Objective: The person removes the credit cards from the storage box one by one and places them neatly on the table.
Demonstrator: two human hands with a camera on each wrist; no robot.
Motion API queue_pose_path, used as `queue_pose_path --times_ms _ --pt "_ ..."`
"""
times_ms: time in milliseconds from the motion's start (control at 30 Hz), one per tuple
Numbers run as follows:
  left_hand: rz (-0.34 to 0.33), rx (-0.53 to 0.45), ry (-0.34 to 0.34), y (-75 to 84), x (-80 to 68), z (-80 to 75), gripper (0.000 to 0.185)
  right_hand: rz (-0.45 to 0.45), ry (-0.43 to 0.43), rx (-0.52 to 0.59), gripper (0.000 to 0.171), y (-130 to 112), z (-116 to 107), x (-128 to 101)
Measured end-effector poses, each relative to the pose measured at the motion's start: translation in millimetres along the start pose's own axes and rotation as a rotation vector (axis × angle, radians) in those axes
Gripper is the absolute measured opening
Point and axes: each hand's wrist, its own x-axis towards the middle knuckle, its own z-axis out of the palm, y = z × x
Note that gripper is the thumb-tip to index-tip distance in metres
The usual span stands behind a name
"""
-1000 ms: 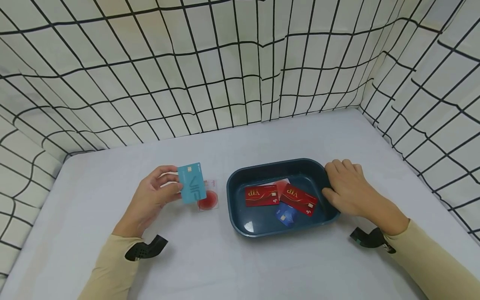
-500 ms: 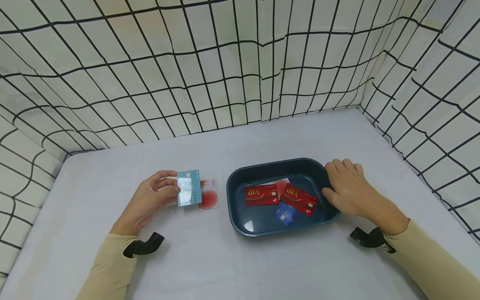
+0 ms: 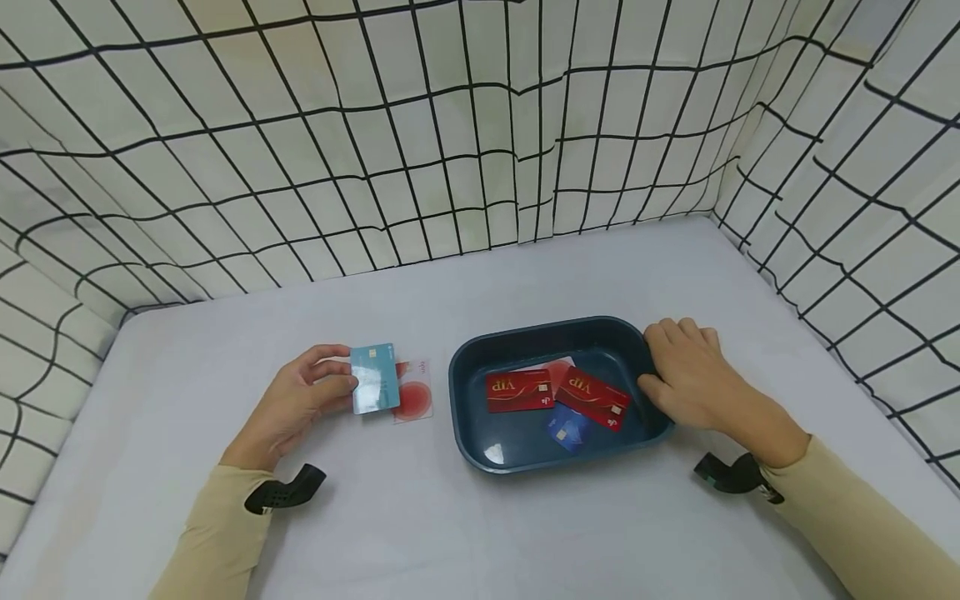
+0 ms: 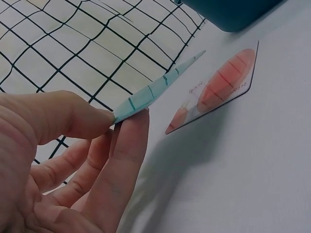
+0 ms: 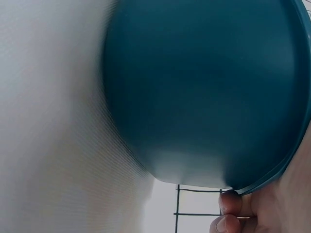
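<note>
A light blue card (image 3: pixel 375 379) is pinched between the thumb and fingers of my left hand (image 3: pixel 296 404), left of the tray. In the left wrist view that card (image 4: pixel 150 92) appears nearly edge-on, thumb above and fingertip below. Just right of it, a white card with a red disc (image 3: pixel 414 402) lies on the table, partly hidden by the blue card in the head view. My right hand (image 3: pixel 697 379) grips the right rim of a dark blue tray (image 3: pixel 468 437). In the right wrist view the tray's wall (image 5: pixel 194 92) fills much of the picture, with fingertips at its rim.
Inside the tray lie two red VIP cards (image 3: pixel 519 392), a dark blue card (image 3: pixel 568 427) and a partly covered white and red card (image 3: pixel 559 372). A white cloth covers the table (image 3: pixel 480 533). White walls with a black grid (image 3: pixel 442 133) enclose the back and sides.
My left hand has lowered the light blue card slightly and moved it a little left, turning its face so glare covers it. My right hand stays on the tray's rim.
</note>
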Motion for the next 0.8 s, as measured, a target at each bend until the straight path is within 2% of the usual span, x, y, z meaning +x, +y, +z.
queue_pose_path --times_ms 233,533,800 --pt "-0.002 0.055 -0.009 -2.3 -1.5 -7.5 0.052 0.010 -0.012 0.005 0.022 -1 1 0" --pt "-0.026 0.045 -0.018 -5.8 -3.6 -11.1 0.049 0.004 -0.012 0.009 0.020 -1 0 1" --pt "-0.042 0.076 -0.019 -3.4 -3.4 -11.3 0.054 0.009 -0.008 0.002 0.022 -1 0 1"
